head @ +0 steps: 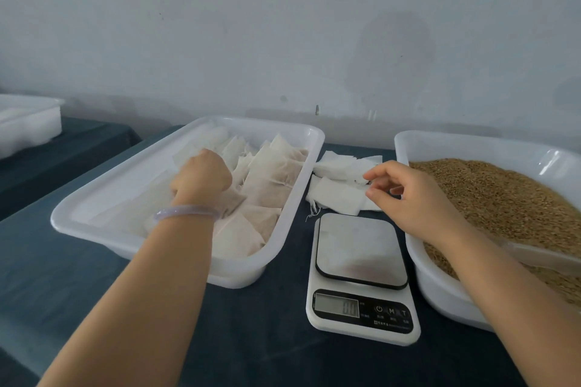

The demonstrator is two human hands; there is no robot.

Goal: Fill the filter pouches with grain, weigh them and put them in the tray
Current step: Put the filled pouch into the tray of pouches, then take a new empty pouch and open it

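**One pouch going into the tray, the next one being reached for**

The left hand (201,177) is low inside the wide white plastic tray (94,207), fingers curled into a fist. A tan filled pouch (232,202) sticks out beneath the heel of the hand, so the hand appears to be gripping it while setting it among the other filled pouches (273,173), which lie overlapping across the tray's right half. A pale translucent bangle (185,212) sits on that wrist.

The right hand (408,198) reaches across to the small heap of flat white empty filter pouches (336,198) on the dark blue cloth-covered table (251,339), between the tray and the white plastic tub (405,141) of brown grain (503,198). Thumb and forefinger are bent at the edge of the nearest pouch; whether they have closed on it cannot be told.

The white digital kitchen scale (361,261), its steel platform bare, stands just in front of the empty pouches and reads zero. Judging by this, the weighed pouch is off the scale, and the layout keeps supply, scale and tray within a short reach of each other.
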